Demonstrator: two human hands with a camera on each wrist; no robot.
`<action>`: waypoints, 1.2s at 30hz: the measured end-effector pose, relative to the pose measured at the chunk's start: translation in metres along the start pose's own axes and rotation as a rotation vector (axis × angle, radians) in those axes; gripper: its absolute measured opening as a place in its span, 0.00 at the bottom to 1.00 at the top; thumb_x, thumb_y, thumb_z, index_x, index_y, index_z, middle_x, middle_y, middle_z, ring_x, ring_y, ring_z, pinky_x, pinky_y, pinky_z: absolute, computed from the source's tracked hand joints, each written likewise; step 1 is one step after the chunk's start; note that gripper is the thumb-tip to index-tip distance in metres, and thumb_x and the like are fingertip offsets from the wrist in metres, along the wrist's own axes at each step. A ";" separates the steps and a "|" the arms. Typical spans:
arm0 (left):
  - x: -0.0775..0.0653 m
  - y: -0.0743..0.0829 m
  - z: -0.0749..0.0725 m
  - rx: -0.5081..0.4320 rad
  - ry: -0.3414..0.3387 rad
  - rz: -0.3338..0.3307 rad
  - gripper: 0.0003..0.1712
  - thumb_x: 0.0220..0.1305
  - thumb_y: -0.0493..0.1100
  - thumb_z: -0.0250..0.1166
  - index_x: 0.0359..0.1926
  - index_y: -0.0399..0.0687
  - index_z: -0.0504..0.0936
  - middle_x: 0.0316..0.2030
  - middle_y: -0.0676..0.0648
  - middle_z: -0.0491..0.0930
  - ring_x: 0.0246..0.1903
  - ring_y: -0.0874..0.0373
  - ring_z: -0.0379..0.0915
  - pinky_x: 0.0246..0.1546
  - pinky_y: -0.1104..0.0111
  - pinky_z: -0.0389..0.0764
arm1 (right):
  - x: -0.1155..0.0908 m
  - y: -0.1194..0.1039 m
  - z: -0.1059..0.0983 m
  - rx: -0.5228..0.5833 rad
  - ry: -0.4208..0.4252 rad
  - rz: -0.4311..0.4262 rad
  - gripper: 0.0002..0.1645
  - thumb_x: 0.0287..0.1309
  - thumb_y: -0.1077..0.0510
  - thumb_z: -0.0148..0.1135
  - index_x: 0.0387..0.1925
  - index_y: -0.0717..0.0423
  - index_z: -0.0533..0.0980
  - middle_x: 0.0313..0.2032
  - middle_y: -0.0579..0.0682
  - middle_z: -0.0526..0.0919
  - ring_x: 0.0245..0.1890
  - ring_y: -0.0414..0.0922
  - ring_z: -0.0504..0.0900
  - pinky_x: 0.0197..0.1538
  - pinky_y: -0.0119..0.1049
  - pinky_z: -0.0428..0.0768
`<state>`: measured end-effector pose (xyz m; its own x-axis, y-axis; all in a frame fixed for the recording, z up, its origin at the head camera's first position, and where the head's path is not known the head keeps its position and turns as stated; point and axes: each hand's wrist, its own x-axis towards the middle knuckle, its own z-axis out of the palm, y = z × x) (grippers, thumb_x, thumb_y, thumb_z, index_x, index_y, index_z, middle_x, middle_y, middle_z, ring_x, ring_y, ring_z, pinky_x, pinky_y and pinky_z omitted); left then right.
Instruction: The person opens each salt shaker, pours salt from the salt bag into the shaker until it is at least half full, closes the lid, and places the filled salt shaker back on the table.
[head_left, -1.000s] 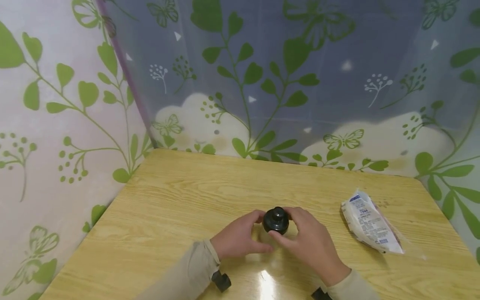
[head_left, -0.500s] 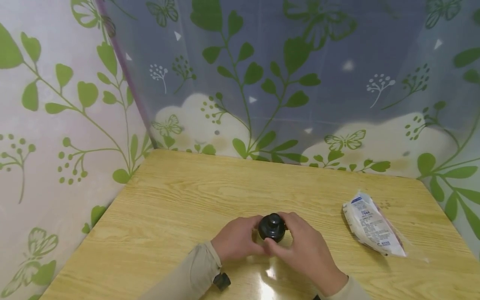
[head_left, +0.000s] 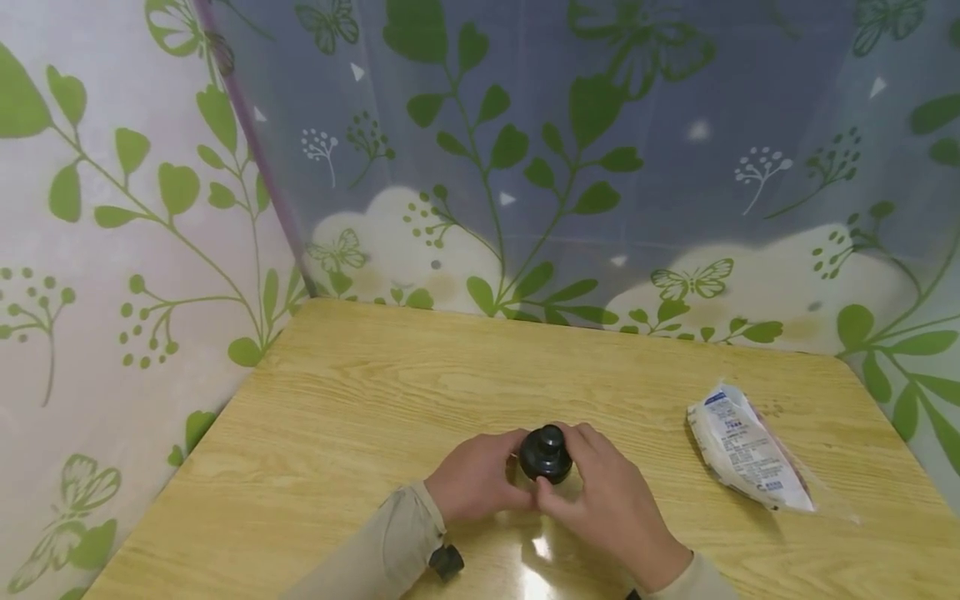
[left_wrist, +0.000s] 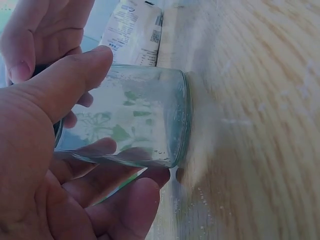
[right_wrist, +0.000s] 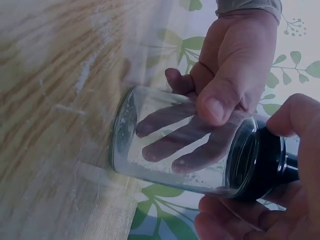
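Note:
A clear glass jar [right_wrist: 131,142] stands upright between my hands, low at the table, with white powdery traces on its glass. On top sits a black knobbed lid [head_left: 545,457]. My left hand [head_left: 480,478] grips the glass body, thumb on one side and fingers round the other, as the left wrist view also shows. The fingers and thumb of my right hand [head_left: 617,510] hold the lid from the right side. From above, the lid and both hands hide most of the glass. Whether the base touches the table cannot be told for sure.
A white printed plastic bag [head_left: 750,454] lies on the wooden table [head_left: 420,367] to the right of my hands. Leaf-patterned cloth walls [head_left: 450,167] rise behind the table and along its sides. White specks dot the tabletop near the jar.
Over the last second the jar has shifted slightly left and nearer to me. My left thumb has closed in on the glass. Little differs in the latest half second.

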<state>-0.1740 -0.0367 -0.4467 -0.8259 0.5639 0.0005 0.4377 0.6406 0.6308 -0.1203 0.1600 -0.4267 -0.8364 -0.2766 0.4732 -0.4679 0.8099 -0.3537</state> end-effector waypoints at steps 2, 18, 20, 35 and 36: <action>0.000 0.000 0.000 -0.001 -0.004 -0.003 0.32 0.51 0.59 0.78 0.57 0.60 0.81 0.43 0.59 0.86 0.42 0.66 0.80 0.46 0.67 0.79 | 0.000 0.001 0.000 0.015 -0.019 0.006 0.33 0.51 0.49 0.73 0.58 0.55 0.78 0.43 0.45 0.82 0.40 0.38 0.81 0.42 0.39 0.84; -0.001 0.003 0.000 0.025 0.008 0.040 0.33 0.53 0.61 0.78 0.57 0.57 0.81 0.45 0.56 0.86 0.41 0.67 0.80 0.44 0.68 0.79 | 0.001 0.008 -0.002 0.163 -0.159 0.229 0.47 0.52 0.34 0.77 0.63 0.57 0.71 0.51 0.49 0.82 0.51 0.47 0.81 0.54 0.50 0.80; -0.001 0.003 0.001 0.027 0.008 0.040 0.32 0.53 0.60 0.78 0.57 0.57 0.81 0.45 0.57 0.86 0.41 0.66 0.80 0.44 0.68 0.79 | 0.001 0.008 -0.001 0.180 -0.128 0.200 0.50 0.51 0.38 0.78 0.65 0.60 0.68 0.48 0.49 0.80 0.50 0.47 0.79 0.54 0.50 0.79; -0.001 0.005 0.000 0.024 0.000 0.037 0.33 0.54 0.61 0.77 0.58 0.56 0.80 0.42 0.57 0.86 0.37 0.67 0.78 0.41 0.68 0.78 | -0.002 0.007 0.001 0.208 -0.091 0.114 0.62 0.51 0.47 0.78 0.79 0.60 0.53 0.58 0.54 0.78 0.62 0.59 0.75 0.61 0.62 0.74; -0.001 0.005 0.000 0.030 0.000 0.039 0.33 0.54 0.61 0.76 0.58 0.56 0.80 0.41 0.57 0.86 0.36 0.67 0.78 0.40 0.69 0.78 | -0.002 0.007 0.001 0.209 -0.084 0.122 0.63 0.51 0.44 0.78 0.79 0.60 0.53 0.58 0.52 0.77 0.63 0.59 0.74 0.61 0.62 0.73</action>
<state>-0.1707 -0.0343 -0.4437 -0.8077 0.5891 0.0248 0.4806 0.6335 0.6064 -0.1219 0.1654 -0.4312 -0.9071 -0.2326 0.3508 -0.4036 0.7176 -0.5676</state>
